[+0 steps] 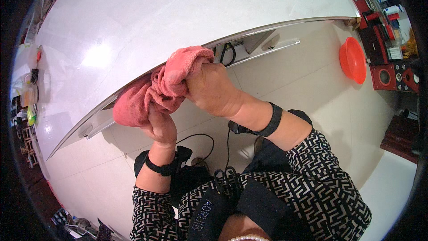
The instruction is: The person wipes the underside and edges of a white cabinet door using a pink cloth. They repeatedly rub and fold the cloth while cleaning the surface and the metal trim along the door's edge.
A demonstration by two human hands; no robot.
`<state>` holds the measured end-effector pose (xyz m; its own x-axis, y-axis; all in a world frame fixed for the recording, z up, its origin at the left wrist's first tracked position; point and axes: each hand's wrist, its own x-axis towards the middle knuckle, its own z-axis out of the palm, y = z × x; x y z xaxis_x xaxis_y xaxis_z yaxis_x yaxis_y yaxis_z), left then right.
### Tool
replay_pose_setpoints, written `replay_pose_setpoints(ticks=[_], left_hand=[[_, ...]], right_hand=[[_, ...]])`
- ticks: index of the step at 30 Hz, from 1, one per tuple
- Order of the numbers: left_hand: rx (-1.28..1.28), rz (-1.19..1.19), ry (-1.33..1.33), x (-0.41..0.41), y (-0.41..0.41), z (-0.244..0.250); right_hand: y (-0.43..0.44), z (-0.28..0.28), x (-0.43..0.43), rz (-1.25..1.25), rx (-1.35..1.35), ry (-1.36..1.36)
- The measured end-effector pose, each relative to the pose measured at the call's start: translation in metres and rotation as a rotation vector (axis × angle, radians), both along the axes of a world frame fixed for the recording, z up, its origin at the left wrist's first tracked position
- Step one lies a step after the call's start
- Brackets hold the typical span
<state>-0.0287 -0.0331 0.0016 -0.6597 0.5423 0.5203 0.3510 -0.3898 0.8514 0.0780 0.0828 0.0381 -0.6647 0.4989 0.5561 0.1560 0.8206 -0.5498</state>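
Observation:
A bunched, twisted red cloth [160,88] lies across the near edge of a glossy white tabletop [200,13]. My left hand [161,125] grips its lower left part from below, the fingers mostly hidden in the folds. Closed around the cloth's right part is my right hand [214,88], its back towards the camera. The two hands are apart, with folds of cloth between them. Both wrists wear black straps. Below the table edge runs a clear rail [264,53], partly behind the cloth and the hands.
A red plastic basin [352,61] is at the right above the tiled floor [284,90]. Red speakers [384,77] and shelves with small items stand beyond it. Assorted objects line the table's far left side. A black cable [204,135] hangs near my legs.

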Motion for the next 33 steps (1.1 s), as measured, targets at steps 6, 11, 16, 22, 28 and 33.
replay_pose_setpoints(ticks=[6, 11, 16, 22, 28, 33], left_hand=[[-0.068, 0.042, 0.125, 0.001, 0.005, 0.006], [-0.062, -0.026, 0.046, 0.007, 0.01, 0.023], [-0.217, -0.108, -0.044, 0.009, 0.01, 0.035], [-0.229, -0.182, -0.067, 0.02, 0.023, 0.039], [-0.202, -0.307, -0.219, 0.038, 0.041, 0.038], [-0.306, -0.335, 0.266, 0.04, 0.057, 0.031]], right_hand=[[0.005, 0.008, 0.007, -0.012, 0.083, 0.002], [0.01, 0.003, 0.014, -0.045, -0.012, -0.124], [0.022, -0.007, 0.029, -0.107, 0.046, -0.147], [0.036, -0.009, 0.049, -0.161, -0.1, -0.139], [0.047, -0.017, 0.071, -0.15, -0.165, 0.127], [0.06, -0.018, 0.089, -0.209, -0.294, 0.339]])
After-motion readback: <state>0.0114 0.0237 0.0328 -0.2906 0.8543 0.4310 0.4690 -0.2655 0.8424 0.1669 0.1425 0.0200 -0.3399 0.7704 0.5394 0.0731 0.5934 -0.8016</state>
